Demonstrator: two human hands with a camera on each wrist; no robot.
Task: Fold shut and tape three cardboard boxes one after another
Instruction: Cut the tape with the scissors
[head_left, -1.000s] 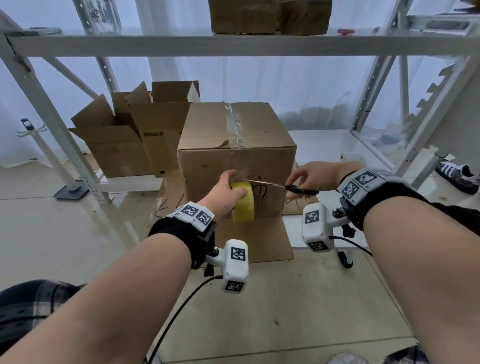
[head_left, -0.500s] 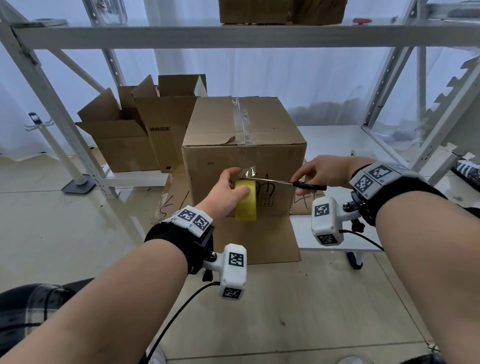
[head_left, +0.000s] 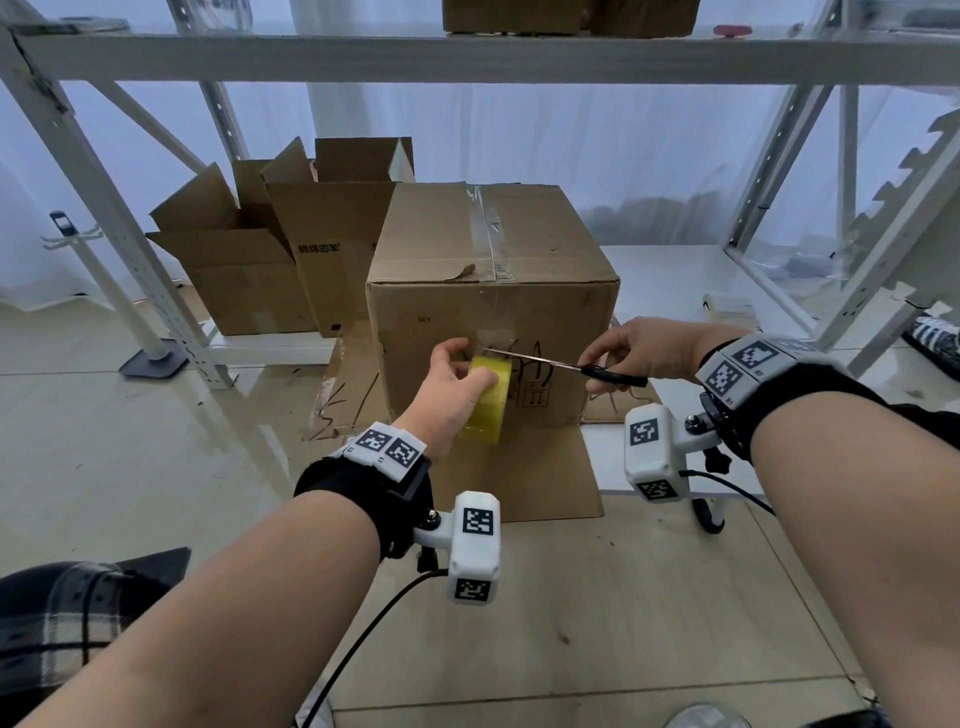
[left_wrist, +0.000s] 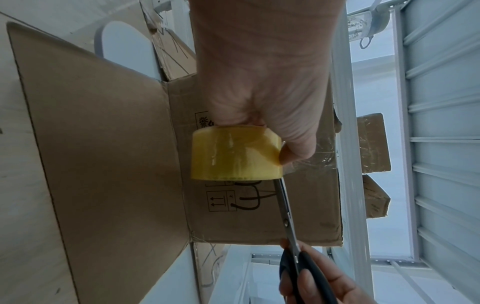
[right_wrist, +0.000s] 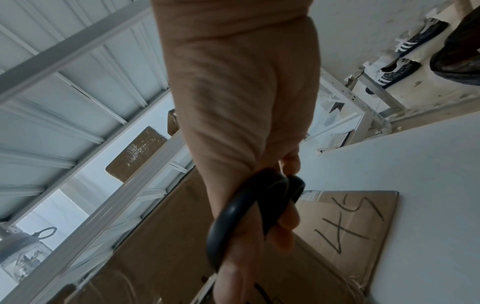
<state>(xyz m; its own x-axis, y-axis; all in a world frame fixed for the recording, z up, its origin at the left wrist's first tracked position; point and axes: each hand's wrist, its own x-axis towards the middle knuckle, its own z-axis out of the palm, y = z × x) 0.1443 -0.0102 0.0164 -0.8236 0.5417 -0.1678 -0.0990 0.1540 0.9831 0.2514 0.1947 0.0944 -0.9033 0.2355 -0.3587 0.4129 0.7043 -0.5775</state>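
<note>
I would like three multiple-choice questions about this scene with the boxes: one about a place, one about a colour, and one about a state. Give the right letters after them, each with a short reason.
1. Where is the tape roll held?
A. on top of the closed box
B. against the front side of the closed box
C. on the floor

2. What colour are the scissors' handles?
A. black
B. red
C. yellow

3. What is the state of the two boxes behind on the left?
A. taped shut
B. flattened
C. flaps open

Answers:
1 B: the left hand grips the roll at the front face.
2 A: black handles show in the right hand.
3 C: their flaps stand up.
</note>
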